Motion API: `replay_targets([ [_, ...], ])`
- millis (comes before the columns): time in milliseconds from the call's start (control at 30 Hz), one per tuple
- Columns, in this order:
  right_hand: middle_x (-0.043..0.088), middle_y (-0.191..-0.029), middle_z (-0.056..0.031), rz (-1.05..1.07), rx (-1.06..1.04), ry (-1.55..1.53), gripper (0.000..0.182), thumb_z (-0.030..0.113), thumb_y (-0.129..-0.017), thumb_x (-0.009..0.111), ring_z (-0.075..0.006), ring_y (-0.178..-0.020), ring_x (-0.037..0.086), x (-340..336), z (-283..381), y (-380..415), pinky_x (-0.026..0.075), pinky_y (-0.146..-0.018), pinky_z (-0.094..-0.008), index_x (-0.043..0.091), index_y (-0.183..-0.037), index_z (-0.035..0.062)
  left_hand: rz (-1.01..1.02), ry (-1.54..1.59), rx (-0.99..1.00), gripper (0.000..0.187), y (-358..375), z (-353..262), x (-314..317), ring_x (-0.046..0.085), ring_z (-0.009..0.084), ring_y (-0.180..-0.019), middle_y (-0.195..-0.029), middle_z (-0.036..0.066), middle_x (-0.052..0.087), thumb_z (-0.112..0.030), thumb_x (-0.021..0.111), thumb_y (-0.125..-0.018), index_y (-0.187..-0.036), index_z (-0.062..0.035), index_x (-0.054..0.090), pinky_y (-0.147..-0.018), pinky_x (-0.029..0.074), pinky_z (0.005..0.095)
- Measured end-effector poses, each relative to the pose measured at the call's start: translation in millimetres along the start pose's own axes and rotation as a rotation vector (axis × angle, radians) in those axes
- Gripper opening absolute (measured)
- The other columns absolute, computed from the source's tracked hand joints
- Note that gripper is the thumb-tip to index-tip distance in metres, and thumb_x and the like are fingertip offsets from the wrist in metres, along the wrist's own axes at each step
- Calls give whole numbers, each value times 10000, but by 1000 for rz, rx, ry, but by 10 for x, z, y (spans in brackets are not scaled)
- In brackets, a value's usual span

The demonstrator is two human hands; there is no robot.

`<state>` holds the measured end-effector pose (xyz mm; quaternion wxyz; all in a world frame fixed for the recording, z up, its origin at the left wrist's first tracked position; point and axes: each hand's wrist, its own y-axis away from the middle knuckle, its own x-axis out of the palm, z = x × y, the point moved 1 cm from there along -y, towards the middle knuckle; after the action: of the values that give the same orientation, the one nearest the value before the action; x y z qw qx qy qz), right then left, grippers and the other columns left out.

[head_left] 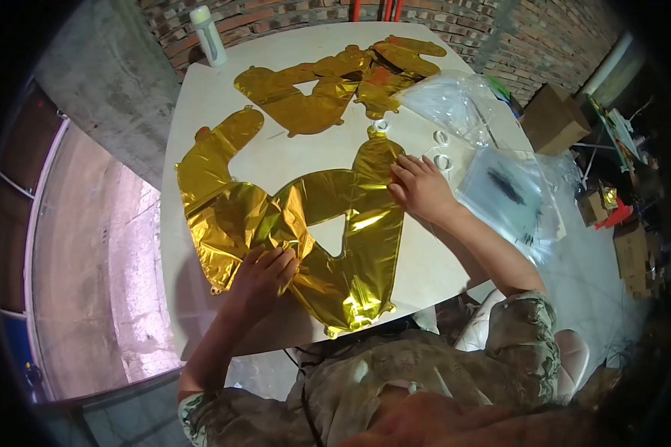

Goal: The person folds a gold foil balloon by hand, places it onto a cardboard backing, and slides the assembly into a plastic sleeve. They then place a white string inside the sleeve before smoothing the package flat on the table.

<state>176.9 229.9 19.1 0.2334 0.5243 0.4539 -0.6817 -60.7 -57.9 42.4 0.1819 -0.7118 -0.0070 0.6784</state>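
A large flat gold foil balloon (328,190) lies across the near part of the table, its surface shiny and creased. My left hand (265,276) rests on its lower middle part, fingers spread on the foil. My right hand (423,186) lies at the right edge of its upper right arm, fingers stretched out. Farther back lie more flat gold foil pieces (306,115), partly overlapping at the right. Small white rings (441,162) sit on the table right of my right hand's fingers.
The pale table (298,156) also holds a white bottle (209,37) at the back left corner, clear plastic bags (451,104) and a stack of clear film (507,197) on the right. Cardboard boxes (555,118) stand beyond the right edge. Brick wall lies behind.
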Motion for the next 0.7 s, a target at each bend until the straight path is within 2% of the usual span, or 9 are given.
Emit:
replay_targets([
  [133, 588, -1297, -159, -8, -46, -24, 394, 289, -906, 619, -339, -1230, 532, -75, -237, 99, 370, -1084, -505, 608, -1226, 59, 15, -19, 32, 295, 21, 23, 7, 555, 214, -1151, -1213, 61, 613, -119, 561, -863, -1138, -59, 649, -1039, 391, 432],
  [233, 588, -1292, -163, 48, -61, -41, 390, 278, -933, 589, -344, -1243, 523, -179, -319, -11, 357, -1097, -500, 588, -1260, 65, 53, 21, 15, 346, -7, 17, -4, 534, 237, -1200, -1257, 78, 591, -108, 567, -844, -1179, -41, 622, -1064, 371, 448],
  [300, 576, -1313, -156, -6, -63, -144, 386, 263, -953, 562, -346, -1271, 501, -153, -326, -215, 340, -1111, -498, 568, -1286, 68, 96, 52, 5, 424, -97, -24, -181, 504, 245, -1255, -1312, 90, 560, -129, 605, -823, -1240, -56, 593, -1090, 349, 462],
  [333, 560, -1339, -141, -8, -84, -176, 393, 271, -978, 522, -346, -1303, 473, -99, -352, -330, 312, -1128, -498, 540, -1315, 71, 96, 110, 44, 502, -147, -31, -183, 457, 290, -1315, -1385, 132, 510, -205, 658, -828, -1297, -60, 559, -1102, 330, 492],
  [433, 548, -1360, -126, -82, -139, -109, 415, 298, -995, 484, -343, -1319, 456, 204, -410, -630, 280, -1143, -506, 512, -1342, 73, 121, 320, 16, 585, -487, -199, -195, 432, 348, -1332, -1421, 179, 473, -307, 710, -815, -1322, -66, 545, -1098, 324, 521],
  [467, 548, -1360, -126, -83, -137, -109, 415, 298, -995, 484, -343, -1319, 456, 265, -461, -646, 280, -1143, -506, 512, -1342, 73, 96, 329, 41, 659, -541, -190, -98, 400, 399, -1350, -1447, 220, 435, -406, 732, -791, -1328, -71, 548, -1091, 313, 560],
  [633, 551, -1339, -158, 41, 8, -120, 437, 340, -998, 449, -347, -1317, 452, 205, -756, -464, 286, -1131, -519, 500, -1353, 92, 51, 295, 74, 715, -556, -111, 235, 369, 429, -1367, -1482, 239, 382, -454, 740, -766, -1335, -68, 546, -1098, 284, 586],
  [667, 616, -1254, -130, -65, 21, -148, 324, 272, -972, 501, -343, -1256, 514, 192, -810, -387, 285, -1134, -524, 607, -1216, 88, 45, 286, 78, 717, -538, -110, 267, 365, 438, -1368, -1486, 246, 373, -465, 739, -768, -1335, -70, 548, -1093, 282, 597],
  [700, 616, -1254, -130, -60, 15, -148, 324, 272, -972, 501, -343, -1256, 514, 108, -830, -349, 285, -1134, -524, 607, -1216, 88, 43, 290, 72, 717, -534, -110, 284, 365, 438, -1368, -1486, 246, 373, -465, 739, -768, -1335, -70, 548, -1093, 282, 597],
])
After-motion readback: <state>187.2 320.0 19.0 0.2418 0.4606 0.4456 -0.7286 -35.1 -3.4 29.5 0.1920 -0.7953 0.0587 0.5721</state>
